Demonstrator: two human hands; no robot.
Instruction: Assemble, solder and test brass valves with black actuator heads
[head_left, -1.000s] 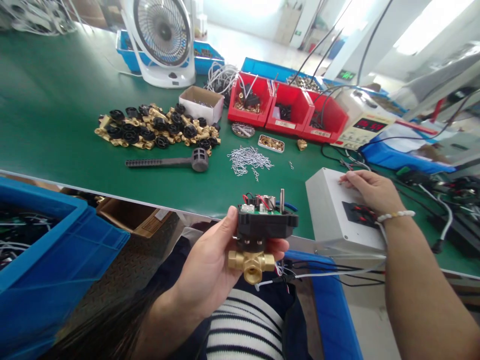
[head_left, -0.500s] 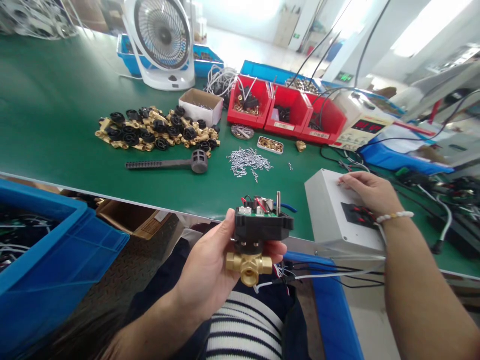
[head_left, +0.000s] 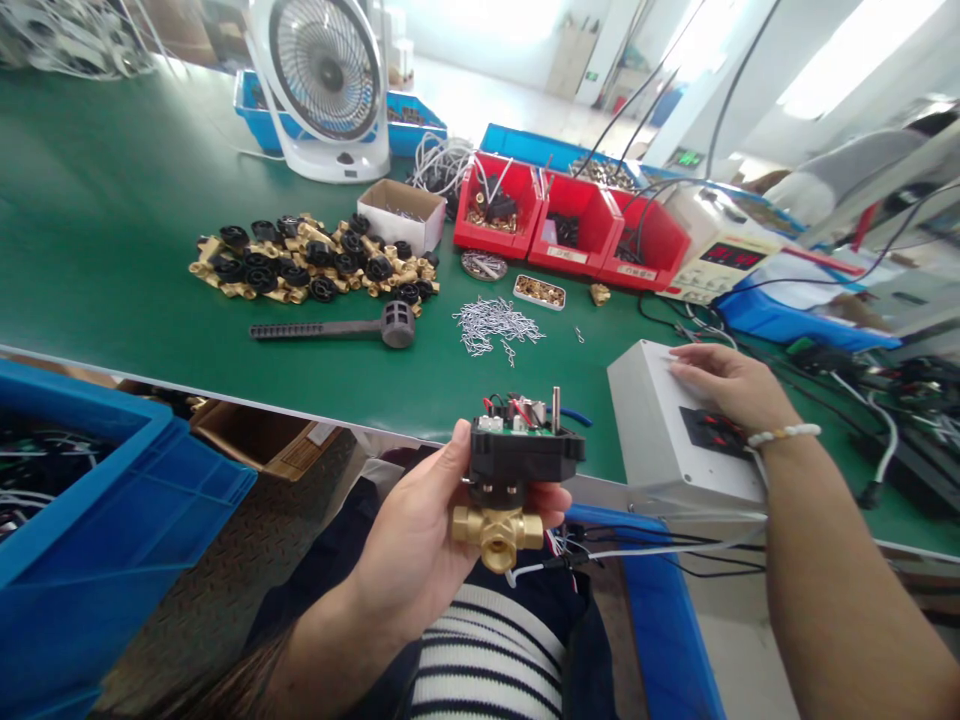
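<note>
Left hand [head_left: 420, 540] clamped on a brass valve [head_left: 499, 525] with black actuator [head_left: 525, 455]; right hand [head_left: 731, 385] lies flat, fingers loose, on a white switch box [head_left: 649, 420].
Left of the left hand, a blue crate [head_left: 112, 520]; beyond that hand, brass fittings [head_left: 315, 265] and wire clips [head_left: 499, 325]. Beyond the right hand, red bins [head_left: 570, 225] and a meter [head_left: 720, 255], labels and digits too small to read.

We had a fan [head_left: 326, 80] at the back, then red bins [head_left: 570, 215], a fittings pile [head_left: 311, 265], clips [head_left: 499, 325], a black tool [head_left: 337, 328], and a blue crate [head_left: 112, 520] on the left.

green workbench [head_left: 112, 230] — bright daylit hall
</note>
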